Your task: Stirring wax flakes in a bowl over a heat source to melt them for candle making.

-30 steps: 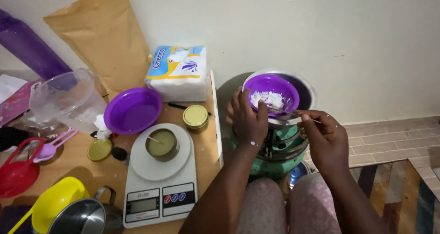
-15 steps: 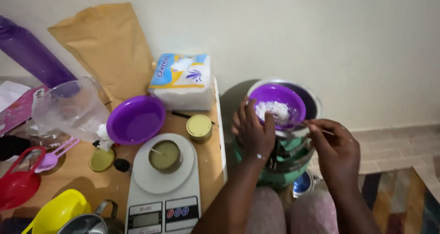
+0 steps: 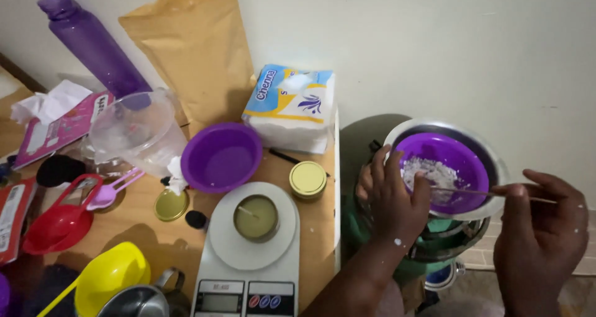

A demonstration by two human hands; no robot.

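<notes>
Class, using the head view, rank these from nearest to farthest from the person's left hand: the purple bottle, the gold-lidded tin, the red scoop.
1. Gold-lidded tin: just left of the left hand.
2. Purple bottle: back left, against the wall.
3. Red scoop: far left of the table.

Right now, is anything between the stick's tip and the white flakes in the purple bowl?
Nothing visible: the thin stick in the right hand reaches the white flakes; the left hand grips the purple bowl's near rim.

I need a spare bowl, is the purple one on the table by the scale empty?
Nearly empty: the purple bowl shows its bare inside, with only faint white specks.
</notes>
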